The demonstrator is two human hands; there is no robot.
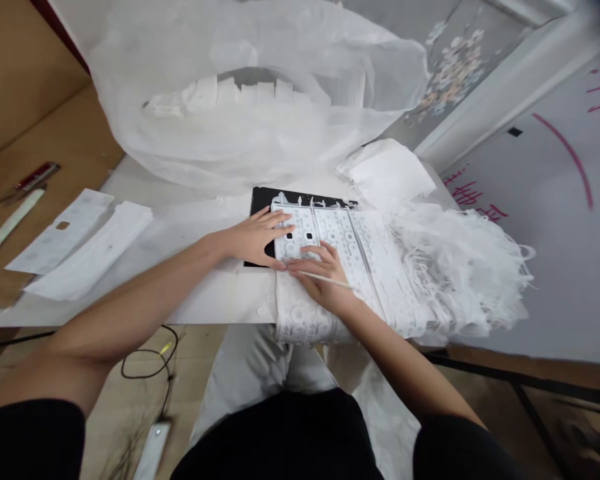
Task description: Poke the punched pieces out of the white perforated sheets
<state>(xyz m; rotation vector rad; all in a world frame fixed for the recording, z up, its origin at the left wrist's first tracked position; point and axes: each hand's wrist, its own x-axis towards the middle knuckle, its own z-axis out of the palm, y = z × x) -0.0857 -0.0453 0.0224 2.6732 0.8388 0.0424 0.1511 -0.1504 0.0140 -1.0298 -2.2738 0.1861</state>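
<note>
Where the patterned white sheet (380, 273) lies over a black board (263, 200) and drapes past the bench's (195, 293) near edge, the left hand (257, 237) presses flat, fingers spread, on its left side. Beside it, the right hand (325, 273), fingers loosely curled, holds a thin white stick (325, 278); frayed white strips (470, 273) heap to the right.

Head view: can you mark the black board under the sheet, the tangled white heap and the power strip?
Black board (260, 199): head view, bare upper left corner.
Tangled white heap (473, 277): head view, near its middle.
Power strip (153, 452): head view, top face.
</note>
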